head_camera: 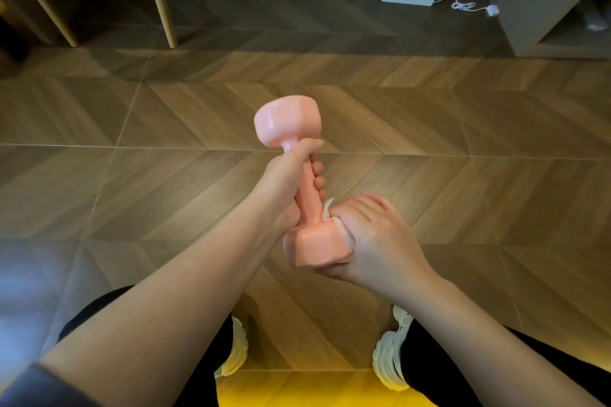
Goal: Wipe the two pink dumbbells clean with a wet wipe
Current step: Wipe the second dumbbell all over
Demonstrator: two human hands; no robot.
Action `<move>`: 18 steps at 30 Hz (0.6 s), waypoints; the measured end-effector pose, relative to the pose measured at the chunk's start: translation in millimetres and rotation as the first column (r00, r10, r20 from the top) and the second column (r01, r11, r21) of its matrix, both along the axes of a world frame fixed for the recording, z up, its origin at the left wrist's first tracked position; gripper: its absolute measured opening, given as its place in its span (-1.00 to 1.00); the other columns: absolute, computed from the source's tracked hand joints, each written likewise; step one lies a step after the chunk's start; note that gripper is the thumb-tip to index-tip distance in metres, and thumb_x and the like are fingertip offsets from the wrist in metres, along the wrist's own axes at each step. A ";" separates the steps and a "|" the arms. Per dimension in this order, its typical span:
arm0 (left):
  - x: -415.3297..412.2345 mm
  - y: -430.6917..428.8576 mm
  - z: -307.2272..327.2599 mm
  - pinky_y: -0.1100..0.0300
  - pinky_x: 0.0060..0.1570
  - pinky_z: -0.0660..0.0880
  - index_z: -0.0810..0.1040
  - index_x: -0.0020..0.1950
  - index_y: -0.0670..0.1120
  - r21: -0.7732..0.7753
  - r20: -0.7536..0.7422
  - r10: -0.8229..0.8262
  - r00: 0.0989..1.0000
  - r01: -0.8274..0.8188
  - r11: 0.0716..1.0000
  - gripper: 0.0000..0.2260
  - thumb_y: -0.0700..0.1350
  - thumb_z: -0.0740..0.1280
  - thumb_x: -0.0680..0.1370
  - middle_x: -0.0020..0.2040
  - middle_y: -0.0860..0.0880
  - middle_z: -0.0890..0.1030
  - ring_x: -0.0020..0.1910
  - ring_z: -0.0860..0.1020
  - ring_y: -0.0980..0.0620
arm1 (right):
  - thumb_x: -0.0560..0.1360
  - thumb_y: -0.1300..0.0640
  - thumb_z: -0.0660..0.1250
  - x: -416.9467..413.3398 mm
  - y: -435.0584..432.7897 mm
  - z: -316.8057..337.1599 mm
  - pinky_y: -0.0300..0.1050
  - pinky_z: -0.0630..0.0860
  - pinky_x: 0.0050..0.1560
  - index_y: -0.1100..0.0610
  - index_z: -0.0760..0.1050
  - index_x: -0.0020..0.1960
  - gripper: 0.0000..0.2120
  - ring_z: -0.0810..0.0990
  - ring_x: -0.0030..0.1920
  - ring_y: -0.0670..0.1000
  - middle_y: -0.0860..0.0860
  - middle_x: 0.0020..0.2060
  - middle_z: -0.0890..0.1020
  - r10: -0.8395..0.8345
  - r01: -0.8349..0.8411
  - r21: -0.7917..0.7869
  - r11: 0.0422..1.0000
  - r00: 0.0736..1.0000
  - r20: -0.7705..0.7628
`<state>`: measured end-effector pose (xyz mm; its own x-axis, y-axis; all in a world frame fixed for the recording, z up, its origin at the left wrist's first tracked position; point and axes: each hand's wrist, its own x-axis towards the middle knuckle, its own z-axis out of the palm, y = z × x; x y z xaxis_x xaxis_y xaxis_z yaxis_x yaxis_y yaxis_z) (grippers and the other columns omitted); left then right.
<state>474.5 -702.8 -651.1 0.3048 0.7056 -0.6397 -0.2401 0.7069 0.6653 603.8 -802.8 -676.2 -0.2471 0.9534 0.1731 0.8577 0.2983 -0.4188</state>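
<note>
Left hand [284,188] clamped on dumbbell [305,185] handle, held above floor [463,129]; right hand [370,238] presses wet wipe [330,213] around near head, wiping 1 of 2; next, likely shift wipe toward handle.

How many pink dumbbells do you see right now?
1. The pink dumbbell is held mid-air: left hand grips its handle, right hand presses a wet wipe on its lower head. The second is out of view.

left hand [284,185]: fist closed around the dumbbell [299,182] handle, thumb on top pointing to 2 o'clock
right hand [370,241]: cupped over the near head, pressing the wet wipe [330,213]
forearms: bare, converging from 7 and 5 o'clock
</note>
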 end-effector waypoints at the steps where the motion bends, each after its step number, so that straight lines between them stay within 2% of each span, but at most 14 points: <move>1: 0.4 0.5 2.1 0.24 -0.47 0.32 0.38 -0.22 -0.05 -0.002 0.032 -0.014 0.999 0.014 1.000 -0.79 -0.04 0.35 0.55 -0.39 0.02 0.38 -0.48 0.33 0.09 | 0.16 -0.20 0.61 -2.9 0.2 2.4 -0.08 0.40 0.07 0.06 0.53 -0.06 -0.48 0.53 -0.08 -0.03 -0.09 -0.17 0.60 0.003 -0.006 -0.058 0.998 0.999 -0.053; 3: 0.8 1.9 4.8 0.26 -0.49 0.32 0.40 -0.21 -0.04 0.045 0.041 -0.066 0.997 0.064 0.997 -0.79 -0.02 0.35 0.55 -0.41 0.04 0.39 -0.48 0.33 0.08 | 0.20 -0.20 0.57 -4.6 3.1 7.4 -0.13 0.38 -0.04 -0.12 0.45 -0.09 -0.58 0.47 -0.13 -0.13 -0.22 -0.20 0.53 -0.011 -0.025 -0.223 0.974 0.987 -0.159; 5: 0.7 2.5 4.4 0.25 -0.46 0.33 0.43 -0.20 -0.04 0.093 -0.024 -0.101 0.995 0.103 0.990 -0.81 -0.03 0.35 0.57 -0.40 0.04 0.43 -0.46 0.36 0.08 | 0.22 -0.20 0.52 1.6 4.4 11.2 -0.29 0.37 -0.09 -0.27 0.41 -0.09 -0.63 0.48 -0.10 -0.25 -0.30 -0.19 0.54 -0.022 -0.100 -0.404 0.909 0.958 -0.286; 7: 1.0 2.0 2.0 0.23 -0.42 0.34 0.44 -0.19 -0.05 0.110 -0.102 -0.116 0.988 0.128 0.986 -0.82 -0.06 0.33 0.58 -0.37 0.02 0.45 -0.45 0.38 0.07 | 0.30 -0.23 0.48 12.4 2.7 14.3 -0.43 0.42 0.01 -0.33 0.49 0.08 -0.62 0.52 0.06 -0.35 -0.39 -0.01 0.59 -0.102 -0.183 -0.554 0.812 0.891 -0.443; 8: 0.9 1.1 1.0 0.23 -0.42 0.35 0.44 -0.18 -0.06 0.113 -0.138 -0.123 0.983 0.139 0.984 -0.83 -0.06 0.33 0.58 -0.36 0.00 0.46 -0.45 0.39 0.06 | 0.37 -0.22 0.46 17.0 1.1 14.1 -0.43 0.44 0.09 -0.28 0.53 0.17 -0.61 0.53 0.12 -0.35 -0.38 0.07 0.61 -0.167 -0.192 -0.594 0.781 0.853 -0.495; 9: 0.9 0.1 -0.3 0.23 -0.42 0.35 0.44 -0.16 -0.07 0.115 -0.169 -0.133 0.977 0.153 0.981 -0.84 -0.07 0.33 0.59 -0.35 -0.01 0.46 -0.45 0.39 0.06 | 0.44 -0.18 0.43 18.0 -0.6 13.1 -0.40 0.47 0.10 -0.20 0.59 0.19 -0.68 0.55 0.12 -0.33 -0.34 0.07 0.64 -0.231 -0.171 -0.610 0.774 0.821 -0.522; 11: 1.0 -2.9 -3.3 0.23 -0.45 0.34 0.44 -0.10 -0.09 0.115 -0.206 -0.161 0.965 0.188 0.975 -0.85 -0.06 0.32 0.59 -0.34 -0.01 0.46 -0.48 0.39 0.06 | 0.55 0.00 0.38 14.9 -1.3 9.2 -0.40 0.49 -0.09 -0.12 0.67 -0.03 -0.91 0.62 -0.07 -0.30 -0.27 -0.12 0.69 -0.329 -0.072 -0.603 0.794 0.784 -0.526; 14: 2.2 -5.2 -4.7 0.26 -0.46 0.36 0.43 -0.02 -0.13 0.091 -0.208 -0.212 0.955 0.235 0.968 -0.85 -0.06 0.28 0.60 -0.37 0.00 0.44 -0.49 0.39 0.07 | 0.54 0.13 0.35 9.8 -0.1 2.0 -0.41 0.43 -0.26 -0.09 0.64 -0.26 -0.76 0.58 -0.28 -0.28 -0.21 -0.30 0.68 -0.426 0.061 -0.603 0.795 0.763 -0.485; 16: 3.2 -5.5 -4.7 0.28 -0.47 0.37 0.41 0.01 -0.15 0.076 -0.200 -0.230 0.953 0.249 0.966 -0.85 -0.06 0.24 0.61 -0.36 0.00 0.42 -0.47 0.39 0.06 | 0.53 0.16 0.35 12.4 2.1 1.3 -0.44 0.43 -0.27 -0.12 0.67 -0.28 -0.72 0.56 -0.30 -0.31 -0.21 -0.31 0.68 -0.513 0.101 -0.626 0.773 0.679 -0.525; 18: 3.7 -5.6 -4.9 0.28 -0.48 0.38 0.39 -0.01 -0.14 0.067 -0.193 -0.236 0.952 0.253 0.965 -0.84 -0.05 0.22 0.62 -0.35 -0.01 0.40 -0.46 0.39 0.06 | 0.53 0.11 0.38 11.9 1.9 2.7 -0.42 0.45 -0.22 -0.13 0.69 -0.22 -0.78 0.57 -0.26 -0.29 -0.18 -0.28 0.69 -0.540 0.014 -0.670 0.743 0.603 -0.587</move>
